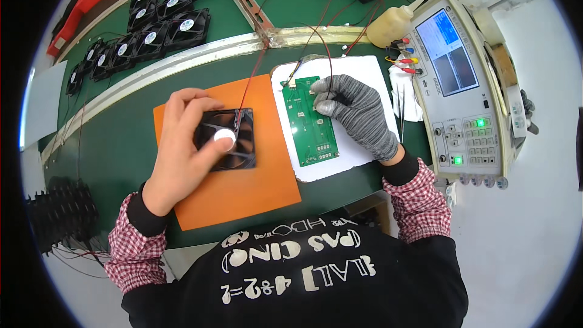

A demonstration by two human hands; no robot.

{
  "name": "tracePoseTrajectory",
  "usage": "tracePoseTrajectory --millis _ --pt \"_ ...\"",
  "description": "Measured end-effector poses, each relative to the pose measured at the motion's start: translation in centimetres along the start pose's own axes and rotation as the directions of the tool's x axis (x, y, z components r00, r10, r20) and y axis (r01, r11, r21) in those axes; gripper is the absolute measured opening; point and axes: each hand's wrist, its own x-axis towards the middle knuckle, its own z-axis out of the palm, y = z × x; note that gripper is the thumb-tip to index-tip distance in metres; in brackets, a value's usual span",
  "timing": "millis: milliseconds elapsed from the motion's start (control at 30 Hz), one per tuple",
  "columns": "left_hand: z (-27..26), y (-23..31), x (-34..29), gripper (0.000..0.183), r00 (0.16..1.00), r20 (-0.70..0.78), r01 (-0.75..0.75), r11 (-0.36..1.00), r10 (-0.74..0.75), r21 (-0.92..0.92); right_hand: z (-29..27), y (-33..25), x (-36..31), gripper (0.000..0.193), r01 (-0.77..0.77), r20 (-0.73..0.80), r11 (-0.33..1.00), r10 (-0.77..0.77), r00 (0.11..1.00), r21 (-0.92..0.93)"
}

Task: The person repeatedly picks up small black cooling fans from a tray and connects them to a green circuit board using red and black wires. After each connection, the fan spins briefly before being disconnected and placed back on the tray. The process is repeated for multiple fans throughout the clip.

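Observation:
A black square cooling fan (pixel 246 146) with a round white hub label lies on an orange mat (pixel 243 197). My bare left hand (pixel 182 146) grips it, the thumb on the hub and the fingers over its upper left edge. My right hand (pixel 358 109), in a grey knit glove, closes thumb and forefinger at the upper right edge of a green circuit board (pixel 313 136). A thin dark red wire (pixel 329 61) runs down into those fingers; its end is hidden. The board lies on a white pad (pixel 358 161). Red and black leads rise from the fan.
More black fans (pixel 152 36) stand in rows beyond a pale rail (pixel 200 48), with others at the far right. A tester (pixel 449 67) with a lit screen stands right, beside a squeeze bottle (pixel 388 27) and tweezers (pixel 402 106). Black stacked parts (pixel 61 212) sit left.

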Motion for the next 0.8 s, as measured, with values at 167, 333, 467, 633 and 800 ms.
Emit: tracePoseTrajectory --millis 167,333,467,633,800 --pt "-0.1 1.6 -0.2 0.093 0.969 0.214 -0.148 0.983 0.122 0.111 0.5 1.2 0.3 0.032 0.250 0.060 0.909 -0.244 0.968 -0.333" --pt "1.6 1.2 -0.7 0.102 0.989 0.109 -0.118 0.968 0.096 0.219 0.5 0.9 0.4 0.035 0.558 0.184 0.632 -0.558 0.809 -0.539" --pt "0.6 2.0 -0.2 0.099 0.984 0.147 -0.137 0.963 0.105 0.233 0.2 1.5 0.7 0.033 0.556 0.176 0.630 -0.563 0.808 -0.542" --pt "1.0 1.9 -0.5 0.094 0.979 0.076 -0.203 0.939 0.189 0.279 0.1 1.3 1.0 0.027 0.476 0.180 0.767 -0.443 0.878 -0.430" --pt "-3.7 6.7 -4.3 0.051 0.737 0.001 -0.492 0.536 0.676 0.686 0.6 2.3 1.1 0.027 0.427 0.118 0.869 -0.411 0.904 -0.250"
